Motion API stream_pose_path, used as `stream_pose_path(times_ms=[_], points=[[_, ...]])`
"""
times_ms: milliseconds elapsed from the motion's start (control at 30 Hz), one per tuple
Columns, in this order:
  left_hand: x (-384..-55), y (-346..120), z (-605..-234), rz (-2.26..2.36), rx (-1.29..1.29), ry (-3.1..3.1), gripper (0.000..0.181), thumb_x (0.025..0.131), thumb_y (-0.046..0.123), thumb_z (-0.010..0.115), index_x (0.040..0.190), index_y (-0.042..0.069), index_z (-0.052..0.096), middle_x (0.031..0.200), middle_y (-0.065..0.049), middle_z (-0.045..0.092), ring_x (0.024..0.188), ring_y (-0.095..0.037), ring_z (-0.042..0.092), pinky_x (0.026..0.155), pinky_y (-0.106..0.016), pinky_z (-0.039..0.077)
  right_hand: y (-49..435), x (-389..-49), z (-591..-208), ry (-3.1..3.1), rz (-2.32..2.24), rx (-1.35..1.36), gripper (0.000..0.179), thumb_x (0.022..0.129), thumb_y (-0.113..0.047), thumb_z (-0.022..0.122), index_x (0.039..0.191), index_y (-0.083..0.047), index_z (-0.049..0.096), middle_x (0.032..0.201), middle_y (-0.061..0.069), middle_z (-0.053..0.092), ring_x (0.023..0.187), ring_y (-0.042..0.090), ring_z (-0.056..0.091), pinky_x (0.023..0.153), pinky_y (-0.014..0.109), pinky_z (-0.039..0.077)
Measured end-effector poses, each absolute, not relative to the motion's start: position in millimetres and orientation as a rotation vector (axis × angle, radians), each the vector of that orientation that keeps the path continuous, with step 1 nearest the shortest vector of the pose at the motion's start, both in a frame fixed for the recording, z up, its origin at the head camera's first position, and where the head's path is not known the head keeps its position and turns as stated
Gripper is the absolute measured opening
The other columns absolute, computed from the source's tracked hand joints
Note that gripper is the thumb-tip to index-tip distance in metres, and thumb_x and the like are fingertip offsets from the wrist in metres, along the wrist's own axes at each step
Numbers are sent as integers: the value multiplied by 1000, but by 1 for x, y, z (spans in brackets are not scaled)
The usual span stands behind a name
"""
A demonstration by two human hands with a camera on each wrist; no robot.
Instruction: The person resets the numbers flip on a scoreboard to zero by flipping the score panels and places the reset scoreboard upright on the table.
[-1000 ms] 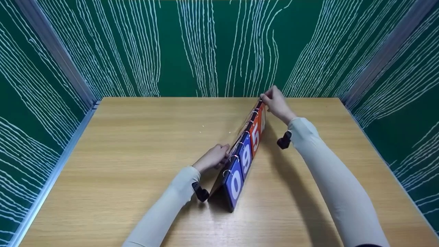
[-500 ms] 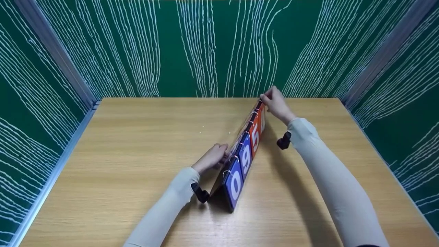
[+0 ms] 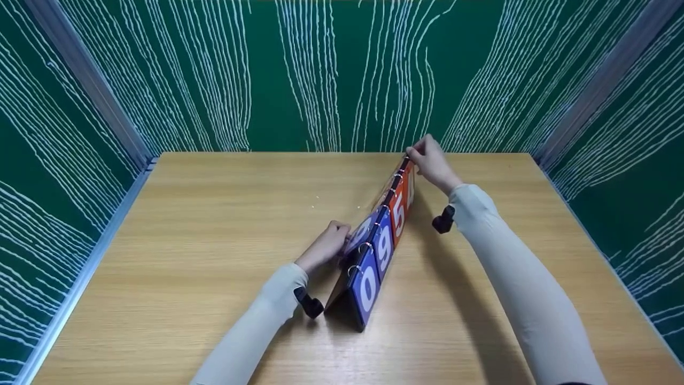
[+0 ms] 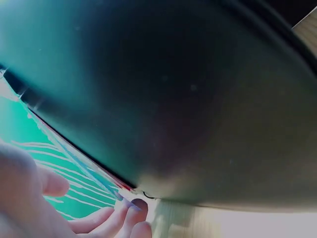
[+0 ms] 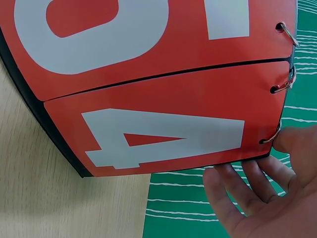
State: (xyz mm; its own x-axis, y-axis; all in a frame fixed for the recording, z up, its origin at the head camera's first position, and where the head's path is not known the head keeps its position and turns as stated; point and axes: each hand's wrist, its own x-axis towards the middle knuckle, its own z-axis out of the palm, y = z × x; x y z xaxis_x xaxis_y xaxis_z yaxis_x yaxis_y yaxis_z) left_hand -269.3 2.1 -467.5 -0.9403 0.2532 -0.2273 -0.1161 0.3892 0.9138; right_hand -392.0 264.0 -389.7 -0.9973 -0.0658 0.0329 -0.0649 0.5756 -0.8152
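Observation:
A tabletop flip scoreboard (image 3: 398, 213) stands like a tent, running away from me, with blue cards 0 and 9 nearer and red cards, 5 and 4, farther off. My right hand (image 3: 433, 163) grips its far top corner; in the right wrist view the thumb lies by the ring beside the red 4 card (image 5: 173, 134). On the left slope my left hand (image 3: 325, 247) pinches the edge of a blue number card (image 3: 361, 233), which is lifted off that side. The scoreboard's dark back (image 4: 163, 99) fills most of the left wrist view, partly hiding the fingertips.
A wooden table (image 3: 224, 203) carries the scoreboard. Green walls (image 3: 358, 75) with pale wavy lines enclose it at the back and sides. Several tiny white specks lie left of the scoreboard. Metal posts (image 3: 96, 80) mark the corners.
My left hand has moved slightly up and left, and a blue card now shows on the scoreboard's left side. The right hand and the scoreboard have stayed in place.

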Motion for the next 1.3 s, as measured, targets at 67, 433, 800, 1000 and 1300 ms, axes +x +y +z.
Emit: stream_pose_path(times_ms=[67,433,800,1000,1300], points=[[-270,0,-468,1556,113,2360,40,105,27,37,125,-4,54,113,-12,58,103,-21,53,98,-32,45,264,-392,-390,2788,-1443,-112,23,109,-26,45,119,-6,43,114,8,47,102,20,51,82,29,51],[-270,-15,-467,1631,-7,2382,40,104,30,40,123,-2,54,124,-16,59,116,-26,54,111,-41,41,265,-392,-390,2782,-1453,-106,23,109,-27,45,119,-7,43,114,7,47,102,20,51,82,29,51],[-260,-34,-457,1782,-103,2389,36,105,30,44,125,1,50,113,-15,61,88,-18,53,73,-24,42,264,-391,-391,2773,-1474,-146,20,109,-26,44,115,-7,42,109,5,45,96,17,47,78,27,49],[-260,-42,-437,1883,-135,2428,34,105,23,41,128,-3,49,114,-17,59,85,-17,53,72,-23,44,265,-391,-390,2763,-1467,-124,22,109,-28,44,118,-7,42,113,6,45,100,18,49,80,27,49],[-253,-52,-403,2061,-36,2401,34,104,15,47,133,-1,42,129,-19,51,98,-23,59,79,-28,50,264,-391,-390,2788,-1444,-121,20,109,-25,45,117,-7,42,113,7,46,98,18,49,78,26,50]])
